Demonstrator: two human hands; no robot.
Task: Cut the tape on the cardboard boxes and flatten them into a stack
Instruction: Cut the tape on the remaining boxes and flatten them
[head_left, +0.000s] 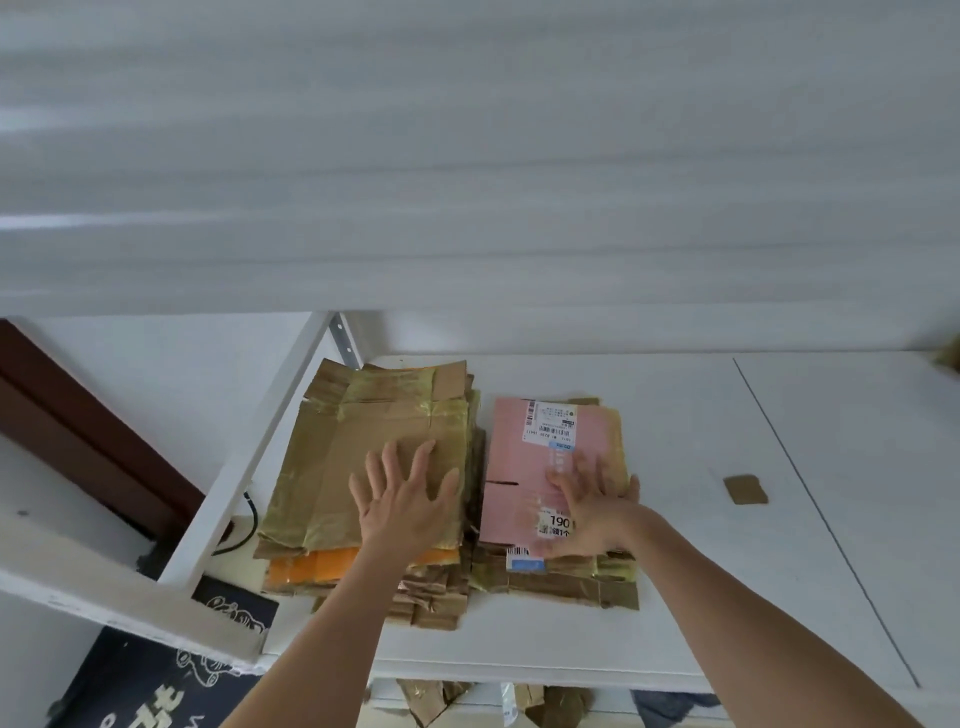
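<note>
Head view shows two piles of flattened cardboard on the white shelf (675, 519): a taped brown stack (358, 467) under the flat, spread-fingered left hand (405, 499), and a pink-topped stack (530, 467) under the right hand (592, 504), also flat and gripping nothing. Flattening looks mostly done; more cardboard scraps (431, 696) lie below.

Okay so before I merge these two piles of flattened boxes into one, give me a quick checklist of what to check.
1. Left hand flat on the left pile: ok.
2. Right hand flat on the pink box topping the right pile: ok.
3. Top boxes lie flat: ok.
4. Edges squared: not ok, lower layers stick out in front.
5. All tape cut: cannot tell.
6. Loose cardboard scrap gathered: not ok, it lies apart on the table.
</note>
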